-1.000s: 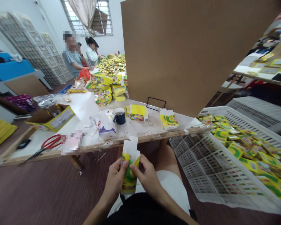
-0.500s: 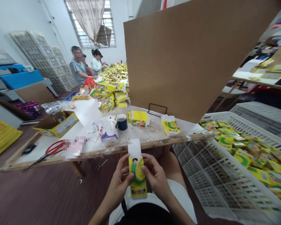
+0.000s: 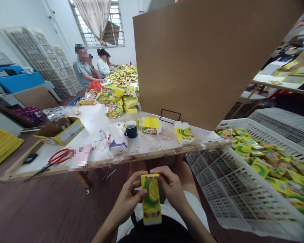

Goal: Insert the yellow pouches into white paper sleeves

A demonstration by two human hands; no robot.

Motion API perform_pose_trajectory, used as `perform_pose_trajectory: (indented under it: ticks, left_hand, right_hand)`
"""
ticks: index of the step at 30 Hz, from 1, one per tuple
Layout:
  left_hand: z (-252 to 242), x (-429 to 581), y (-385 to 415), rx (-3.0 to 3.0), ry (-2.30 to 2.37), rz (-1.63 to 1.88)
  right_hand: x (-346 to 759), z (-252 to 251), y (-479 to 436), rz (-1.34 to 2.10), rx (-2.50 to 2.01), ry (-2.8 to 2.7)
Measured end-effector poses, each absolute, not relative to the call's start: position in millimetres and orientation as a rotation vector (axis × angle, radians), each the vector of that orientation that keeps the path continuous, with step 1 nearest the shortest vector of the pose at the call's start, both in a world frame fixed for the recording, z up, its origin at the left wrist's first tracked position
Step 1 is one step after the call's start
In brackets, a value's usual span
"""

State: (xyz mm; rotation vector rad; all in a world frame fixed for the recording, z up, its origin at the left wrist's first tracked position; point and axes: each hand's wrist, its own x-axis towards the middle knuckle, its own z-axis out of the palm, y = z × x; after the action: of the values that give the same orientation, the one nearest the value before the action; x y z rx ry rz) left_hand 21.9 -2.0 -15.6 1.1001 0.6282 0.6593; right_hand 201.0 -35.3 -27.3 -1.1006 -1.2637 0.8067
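Over my lap I hold a small yellow and green cardboard box (image 3: pixel 152 202), its printed front towards me and its top flap folded down. My left hand (image 3: pixel 132 194) grips the box's left side, thumb on the front and fingers behind. At the upper right corner, my right hand (image 3: pixel 169 184) pinches the top edge between thumb and fingers. The far sides of the box and some fingertips are hidden. Beyond my hands, on the table (image 3: pixel 142 148), lie a bundle of flat yellow boxes (image 3: pixel 149 125) and another yellow stack (image 3: pixel 183 133).
A dark mug (image 3: pixel 131 130) stands on the table near a tissue pack (image 3: pixel 117 143). Red-handled scissors (image 3: pixel 58 158) lie at the left. To my right is a white plastic crate (image 3: pixel 218 189) of filled yellow boxes. A large cardboard sheet (image 3: pixel 192 64) stands upright; two people sit beyond.
The white top flap that stood up from the box is now folded down. My right hand has shifted up to the top edge, and the box sits slightly lower.
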Motion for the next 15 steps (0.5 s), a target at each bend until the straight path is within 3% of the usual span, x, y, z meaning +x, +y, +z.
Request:
perform_pose_trajectory:
  ticks: [2,7,15]
  left_hand:
    - [-16,21,-1,1.150,0.692,0.709]
    - [-16,26,-3,1.189,0.739,0.736]
    - [-18,27,-2,1.097,0.703,0.740]
  right_hand:
    - [204,-24,-36,0.769,-1.156,-1.340]
    - [200,-24,-35,1.085,-1.298,-1.310]
    - [186,-29,-34,0.943,-1.393,-1.341]
